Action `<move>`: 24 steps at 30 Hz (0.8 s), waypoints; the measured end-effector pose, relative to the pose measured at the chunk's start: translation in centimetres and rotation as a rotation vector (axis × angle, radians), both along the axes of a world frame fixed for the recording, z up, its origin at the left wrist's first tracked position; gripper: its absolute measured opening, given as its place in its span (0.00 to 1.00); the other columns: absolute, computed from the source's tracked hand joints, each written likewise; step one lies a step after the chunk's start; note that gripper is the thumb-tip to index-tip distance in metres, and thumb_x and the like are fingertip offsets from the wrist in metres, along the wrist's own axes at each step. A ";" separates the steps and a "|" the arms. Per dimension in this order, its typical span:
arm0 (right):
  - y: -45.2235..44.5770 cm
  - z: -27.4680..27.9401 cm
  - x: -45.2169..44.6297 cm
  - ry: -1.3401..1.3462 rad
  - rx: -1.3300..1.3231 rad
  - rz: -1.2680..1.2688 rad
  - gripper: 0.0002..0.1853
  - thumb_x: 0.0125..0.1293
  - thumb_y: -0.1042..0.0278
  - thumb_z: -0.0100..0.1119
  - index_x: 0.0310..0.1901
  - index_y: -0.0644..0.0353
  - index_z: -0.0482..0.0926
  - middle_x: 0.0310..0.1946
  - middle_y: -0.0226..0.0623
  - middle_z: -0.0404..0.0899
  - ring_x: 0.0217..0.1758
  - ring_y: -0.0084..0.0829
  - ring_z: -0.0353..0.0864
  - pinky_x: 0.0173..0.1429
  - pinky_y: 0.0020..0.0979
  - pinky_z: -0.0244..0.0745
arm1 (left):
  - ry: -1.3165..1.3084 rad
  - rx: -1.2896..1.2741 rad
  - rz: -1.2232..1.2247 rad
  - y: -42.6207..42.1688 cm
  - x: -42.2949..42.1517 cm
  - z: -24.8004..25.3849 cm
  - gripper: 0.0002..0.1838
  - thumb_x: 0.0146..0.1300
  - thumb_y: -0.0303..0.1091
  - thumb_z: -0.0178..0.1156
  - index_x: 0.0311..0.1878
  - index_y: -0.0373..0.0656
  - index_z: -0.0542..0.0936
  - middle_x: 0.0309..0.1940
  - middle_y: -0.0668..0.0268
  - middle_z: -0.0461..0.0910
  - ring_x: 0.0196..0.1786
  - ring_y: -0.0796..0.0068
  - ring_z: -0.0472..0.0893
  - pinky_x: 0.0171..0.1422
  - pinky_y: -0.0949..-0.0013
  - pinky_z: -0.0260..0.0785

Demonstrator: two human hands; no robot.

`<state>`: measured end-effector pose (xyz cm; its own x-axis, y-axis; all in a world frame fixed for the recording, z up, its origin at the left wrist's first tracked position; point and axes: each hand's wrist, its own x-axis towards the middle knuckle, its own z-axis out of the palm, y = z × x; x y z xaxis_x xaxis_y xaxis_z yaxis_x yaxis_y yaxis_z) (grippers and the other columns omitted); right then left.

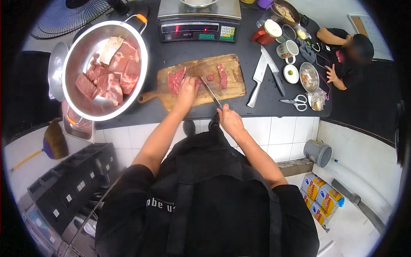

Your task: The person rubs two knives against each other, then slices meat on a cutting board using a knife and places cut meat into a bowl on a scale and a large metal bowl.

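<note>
A wooden cutting board (233,70) lies on the dark counter with red meat on it. My right hand (231,121) is closed round the handle of a kitchen knife (209,91), its blade angled up and left across the board. The blade's tip is close to the fingers of my left hand (187,92). Those fingers are bent together over a strip of meat (198,81), which they partly hide. A larger slice of meat (174,80) rests just left of that hand. To the right of the blade are a small meat cube (210,77) and a long meat strip (222,76).
A steel pot (68,81) with large meat chunks stands at left. Behind the board is a digital scale (199,30). Two more knives (258,77) and scissors (296,102) lie at right, near a mug (287,49) and a steel bowl (309,76). Another person (355,55) sits at far right.
</note>
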<state>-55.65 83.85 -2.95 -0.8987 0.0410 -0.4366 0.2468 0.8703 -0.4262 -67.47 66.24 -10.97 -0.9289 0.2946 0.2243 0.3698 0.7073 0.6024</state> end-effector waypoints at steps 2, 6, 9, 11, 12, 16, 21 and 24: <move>0.0 -0.1 0.2 -0.003 0.002 0.007 0.18 0.74 0.56 0.45 0.42 0.67 0.67 0.27 0.62 0.80 0.35 0.62 0.81 0.42 0.57 0.75 | -0.007 0.008 -0.001 -0.1 -0.2 -0.1 0.15 0.52 0.26 0.66 0.44 0.37 0.79 0.41 0.52 0.78 0.46 0.50 0.77 0.53 0.55 0.72; -0.3 0.0 0.3 -0.026 0.001 0.001 0.18 0.73 0.56 0.45 0.42 0.68 0.67 0.27 0.63 0.80 0.36 0.62 0.81 0.43 0.57 0.74 | 0.007 -0.009 0.002 0.0 0.0 -0.1 0.13 0.53 0.27 0.66 0.43 0.36 0.80 0.40 0.52 0.78 0.45 0.49 0.77 0.52 0.54 0.72; -0.7 0.1 0.3 -0.049 -0.014 -0.012 0.18 0.73 0.57 0.46 0.42 0.69 0.68 0.28 0.64 0.80 0.37 0.62 0.81 0.44 0.57 0.74 | -0.033 -0.035 -0.025 -0.1 -0.4 -0.3 0.13 0.53 0.27 0.65 0.42 0.36 0.80 0.39 0.52 0.78 0.45 0.49 0.77 0.52 0.54 0.72; -0.8 -0.3 0.2 -0.060 -0.025 -0.018 0.18 0.73 0.57 0.46 0.42 0.69 0.68 0.28 0.64 0.80 0.37 0.62 0.81 0.45 0.57 0.74 | -0.031 -0.041 -0.035 0.0 -0.4 -0.3 0.13 0.53 0.27 0.65 0.42 0.36 0.80 0.39 0.52 0.78 0.45 0.49 0.77 0.52 0.54 0.72; -1.0 -1.0 0.1 -0.069 -0.031 -0.028 0.18 0.73 0.56 0.45 0.42 0.69 0.68 0.28 0.64 0.80 0.37 0.63 0.81 0.45 0.57 0.74 | -0.029 -0.048 -0.045 -0.1 -0.4 -0.5 0.12 0.53 0.27 0.65 0.42 0.35 0.80 0.39 0.52 0.78 0.45 0.50 0.77 0.52 0.54 0.72; -2.2 -4.1 -1.8 0.009 -0.082 -0.053 0.19 0.73 0.57 0.46 0.41 0.71 0.68 0.28 0.66 0.79 0.35 0.64 0.81 0.42 0.56 0.75 | -0.069 -0.062 -0.092 -0.5 -0.5 -1.0 0.11 0.54 0.27 0.65 0.41 0.36 0.80 0.39 0.52 0.78 0.46 0.50 0.77 0.52 0.55 0.72; -1.3 -3.6 -1.7 0.007 -0.084 -0.038 0.19 0.73 0.56 0.45 0.44 0.69 0.69 0.31 0.66 0.79 0.39 0.64 0.80 0.46 0.57 0.73 | -0.028 0.011 -0.015 -0.5 -1.0 -1.7 0.08 0.56 0.27 0.63 0.40 0.37 0.81 0.37 0.53 0.79 0.41 0.51 0.79 0.49 0.56 0.72; 1.3 -1.8 0.1 -0.079 -0.167 -0.043 0.20 0.73 0.55 0.45 0.43 0.69 0.70 0.32 0.67 0.79 0.40 0.66 0.79 0.46 0.58 0.72 | -0.180 0.096 0.213 -1.0 -2.3 -0.4 0.11 0.57 0.29 0.65 0.44 0.38 0.82 0.39 0.53 0.82 0.42 0.55 0.83 0.48 0.59 0.74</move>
